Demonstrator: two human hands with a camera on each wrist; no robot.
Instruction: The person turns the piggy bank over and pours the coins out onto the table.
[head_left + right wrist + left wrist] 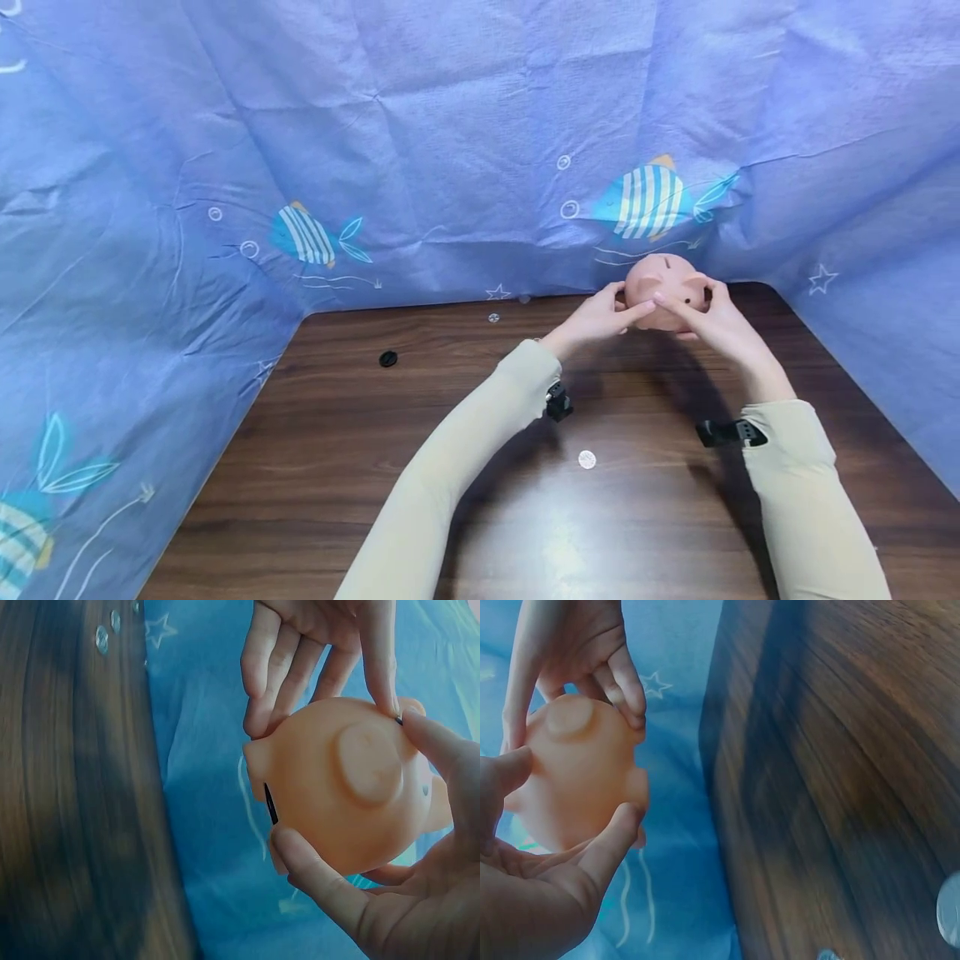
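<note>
Both hands hold a pink piggy bank (663,271) above the far right of the table. Its coin slot and ears show in the head view, and its round snout (371,763) appears in the right wrist view. My left hand (598,317) grips one side, thumb along the front. On the opposite side my right hand (726,327) grips it, its thumb meeting the left one. A dark opening (271,804) shows at the bank's underside between its stubby feet.
A black round cap (387,358) lies at the table's left. One clear disc (587,459) rests near the middle, and another small disc (493,317) near the back edge. A blue fish-patterned cloth (450,150) hangs behind the wooden table (337,467).
</note>
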